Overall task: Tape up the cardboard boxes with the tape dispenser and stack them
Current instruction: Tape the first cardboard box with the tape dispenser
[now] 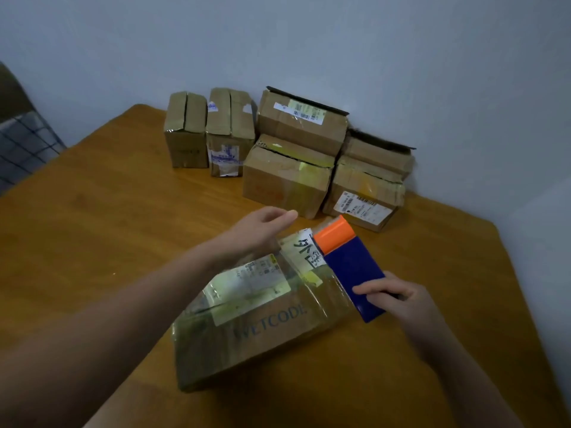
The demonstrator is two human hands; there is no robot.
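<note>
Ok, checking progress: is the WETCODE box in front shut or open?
Shut. The WETCODE box has its top closed flat under glossy tape; the right hand holds the tape dispenser on it.

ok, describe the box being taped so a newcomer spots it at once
On the table, skip the boxes stacked by the wall and take the lone cardboard box nearest the camera. The right hand holds the blue tape dispenser against it, and only it has WETCODE printed on it.

Bare left hand (262,227); bare right hand (398,299)
</note>
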